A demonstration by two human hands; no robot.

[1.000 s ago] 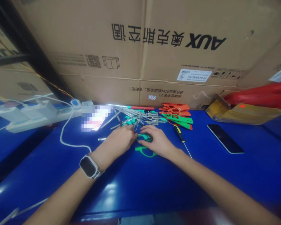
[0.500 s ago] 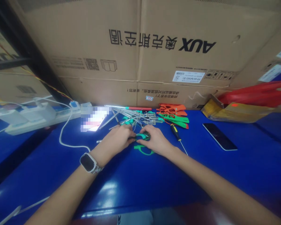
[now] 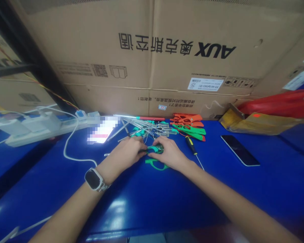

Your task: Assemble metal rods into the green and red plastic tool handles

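Observation:
My left hand (image 3: 130,150) and my right hand (image 3: 170,153) meet near the middle of the blue table. Between them they pinch a small green plastic handle part (image 3: 154,149) with thin wires, one hand at each end. My fingers partly cover it, so its exact kind is unclear. Just below lies a green plastic handle shell (image 3: 155,165) with a looped opening, partly behind my right hand. Beyond my fingers is a pile of thin metal rods (image 3: 142,123) with teal ends and wires. To its right are stacked orange handle shells (image 3: 188,119) and green handle shells (image 3: 192,130).
A yellow-and-black screwdriver (image 3: 191,145) and a dark phone (image 3: 239,151) lie to the right. A lit screen (image 3: 105,129) and a power strip (image 3: 48,131) with chargers are on the left. Behind stands a large cardboard box (image 3: 103,94); a yellow carton (image 3: 263,125) sits far right.
Both hands stay on the green handle part, with only slight finger movement. The whole view has shifted a little; nothing was let go.

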